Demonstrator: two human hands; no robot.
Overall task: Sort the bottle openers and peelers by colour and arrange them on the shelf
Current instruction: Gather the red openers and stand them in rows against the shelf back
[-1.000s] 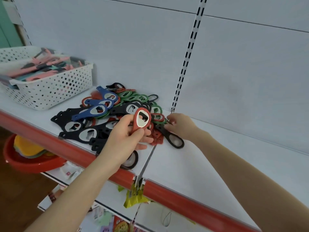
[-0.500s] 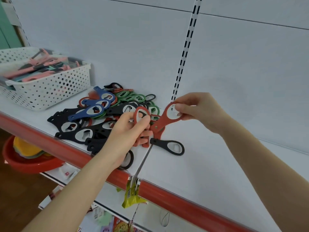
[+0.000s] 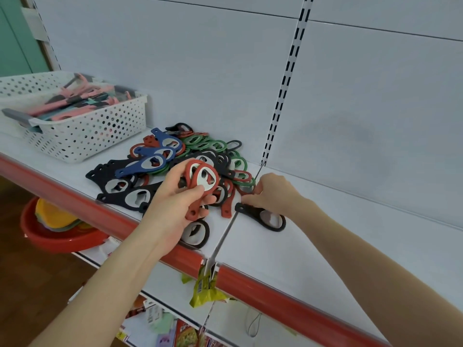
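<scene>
Two red bottle openers [image 3: 201, 180] lie stacked in the left hand [image 3: 175, 204], pinched between thumb and curled fingers just above the near side of the pile [image 3: 200, 151] on the white shelf [image 3: 275, 246]. Half a second ago that hand held one, and the right hand was lifting a second red opener towards it. Now the right hand [image 3: 275, 194] is back down at the pile's right edge. Its fingers are curled over the handle end of a lone black opener [image 3: 263, 216], though I cannot tell whether they grip anything. The two hands sit apart, with loose red openers between them.

In the pile, blue openers [image 3: 150, 164] lie on top to the left, green ones [image 3: 213, 145] towards the back wall, and black ones along the front. Further left stands a white perforated basket [image 3: 82, 131] holding peelers [image 3: 75, 103], mostly pink and teal. A red rail [image 3: 275, 289] runs along the shelf's front edge, and a red bowl [image 3: 57, 236] sits below it.
</scene>
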